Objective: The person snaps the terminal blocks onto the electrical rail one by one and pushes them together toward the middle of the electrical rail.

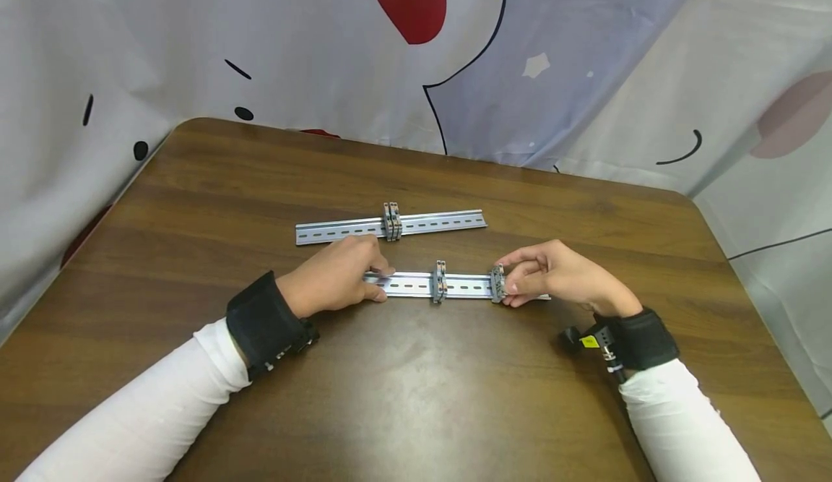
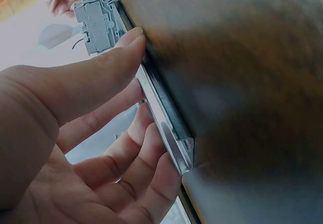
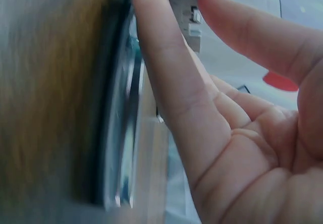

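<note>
A slotted metal DIN rail (image 1: 409, 285) lies lengthwise across the table. My left hand (image 1: 338, 276) holds its left end, the thumb along the near edge and the fingers at the far edge, as the left wrist view also shows. Near the rail's middle stands a grey terminal block (image 1: 440, 282). Further right, a second grey terminal block (image 1: 497, 283) sits across the rail. My right hand (image 1: 562, 276) pinches this second block between thumb and fingers, which partly cover it in the right wrist view (image 3: 192, 24). The rail's right tip shows just beyond the hand.
Behind the near rail lies another DIN rail (image 1: 442, 222), slightly slanted, with grey terminal blocks (image 1: 393, 222) side by side near its middle. The brown wooden table (image 1: 416, 388) ends at a printed cloth (image 1: 312, 48) at the back.
</note>
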